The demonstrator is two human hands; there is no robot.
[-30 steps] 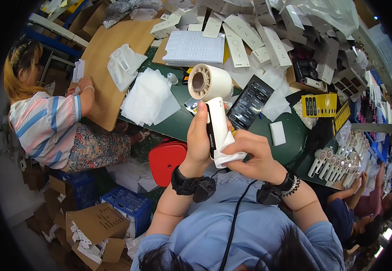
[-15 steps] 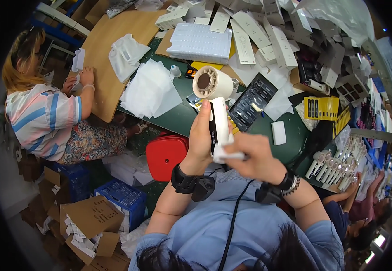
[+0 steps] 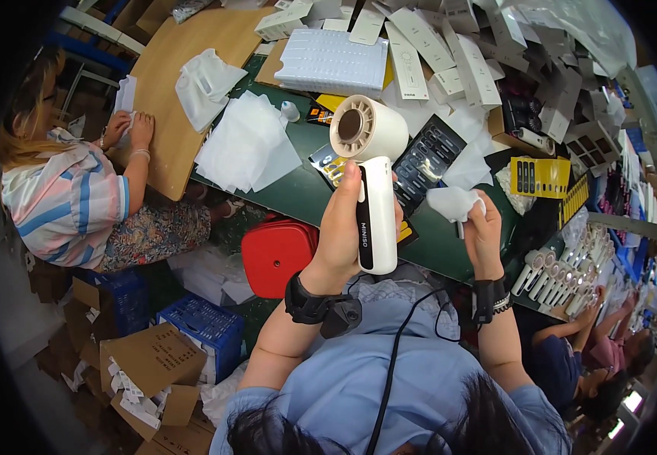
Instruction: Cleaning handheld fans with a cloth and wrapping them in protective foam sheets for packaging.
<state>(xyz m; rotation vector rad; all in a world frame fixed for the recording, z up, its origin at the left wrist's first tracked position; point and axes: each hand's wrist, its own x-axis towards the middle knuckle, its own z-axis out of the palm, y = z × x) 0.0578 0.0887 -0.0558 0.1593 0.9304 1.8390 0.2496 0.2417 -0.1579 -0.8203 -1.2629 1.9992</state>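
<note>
My left hand [image 3: 340, 227] is wrapped around the handle of a cream-white handheld fan [image 3: 376, 220], its thumb on the dark strip. The fan's round head [image 3: 370, 130], with a slotted ring and brown centre, points up and away over the table. My right hand [image 3: 482, 235] is off to the right, apart from the fan. Its fingers pinch a crumpled white cloth [image 3: 451, 203]; a thin grey rod sticks out below the cloth. Beyond the fan lies a black tray [image 3: 431, 159] of small dark parts.
White sheets [image 3: 245, 144] and a small bottle [image 3: 290, 111] lie on the green table. White boxes [image 3: 408, 61] pile up at the back. Several fans [image 3: 560, 280] stand at the right. A red stool [image 3: 277, 262] is beside me. A co-worker [image 3: 71, 182] sits at the left.
My right hand has moved right, away from the fan's handle end, taking the white cloth with it. The white block on the table is now hidden. The fan has shifted slightly right.
</note>
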